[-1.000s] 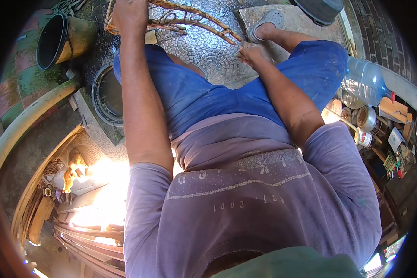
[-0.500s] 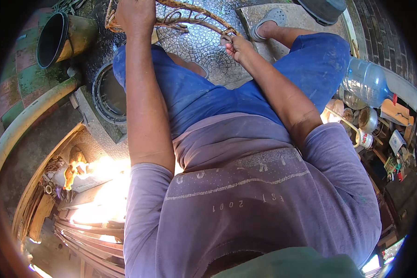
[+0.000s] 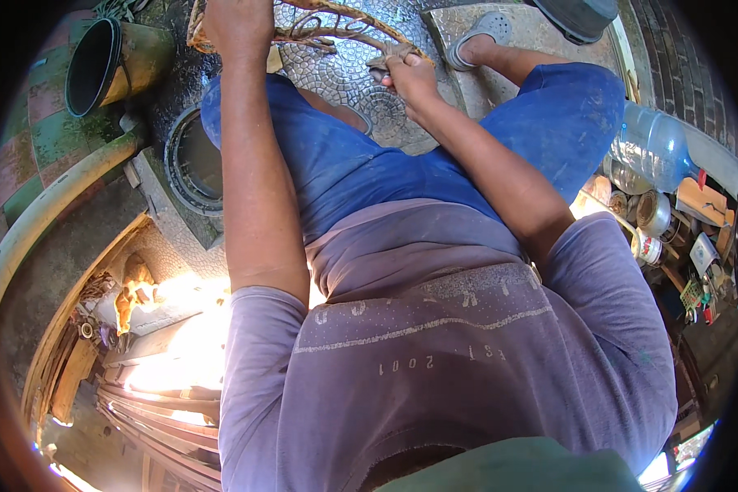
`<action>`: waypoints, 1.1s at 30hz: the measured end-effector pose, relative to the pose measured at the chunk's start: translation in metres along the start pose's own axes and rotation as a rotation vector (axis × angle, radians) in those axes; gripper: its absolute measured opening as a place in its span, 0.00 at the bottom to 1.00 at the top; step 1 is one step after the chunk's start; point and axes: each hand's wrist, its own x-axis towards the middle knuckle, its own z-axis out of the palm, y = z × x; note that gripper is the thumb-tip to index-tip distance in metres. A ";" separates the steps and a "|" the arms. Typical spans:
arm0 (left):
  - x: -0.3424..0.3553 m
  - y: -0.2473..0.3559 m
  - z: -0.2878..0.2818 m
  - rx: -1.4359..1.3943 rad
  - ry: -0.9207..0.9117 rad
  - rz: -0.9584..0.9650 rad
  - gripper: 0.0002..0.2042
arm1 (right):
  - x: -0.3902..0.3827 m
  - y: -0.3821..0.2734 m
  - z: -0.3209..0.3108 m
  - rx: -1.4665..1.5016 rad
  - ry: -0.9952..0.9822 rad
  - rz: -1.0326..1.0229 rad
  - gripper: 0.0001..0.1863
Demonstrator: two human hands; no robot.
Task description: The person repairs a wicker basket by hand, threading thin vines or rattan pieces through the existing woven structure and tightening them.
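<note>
A rusty, yellow-brown ornate metal frame (image 3: pixel 346 36) with scrollwork lies across the top of the view, partly beyond the picture's edge. My left hand (image 3: pixel 239 29) is closed at its left part, the fingertips out of sight past the top edge. My right hand (image 3: pixel 412 78) pinches a crumpled grey-brown rag (image 3: pixel 392 57) against the frame's lower bar, near its right end. The rag wraps over the bar there. Under the frame shows a wet floor with a round stone pattern (image 3: pixel 377 102).
At left, a black-rimmed bucket (image 3: pixel 98 66) lies tilted beside a round tub of murky water (image 3: pixel 197 164) and a long curved pipe (image 3: pixel 57 209). A dark basin (image 3: pixel 578 20) stands at upper right. A large clear bottle (image 3: pixel 652 143) lies near jars and clutter on the right.
My right hand has shifted a little left and up along the bar, with the rag now more bunched over it. My left hand stays in nearly the same place.
</note>
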 end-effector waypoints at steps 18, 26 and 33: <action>-0.015 0.026 0.012 -0.024 -0.018 0.058 0.19 | 0.033 0.026 -0.005 -0.677 0.155 -0.338 0.12; -0.013 0.032 0.004 -0.035 -0.124 -0.038 0.20 | 0.021 -0.004 -0.005 -0.609 -0.118 -0.417 0.15; -0.010 0.007 0.000 -0.338 -0.244 -0.027 0.27 | 0.014 -0.045 -0.085 -0.478 -0.297 -0.069 0.16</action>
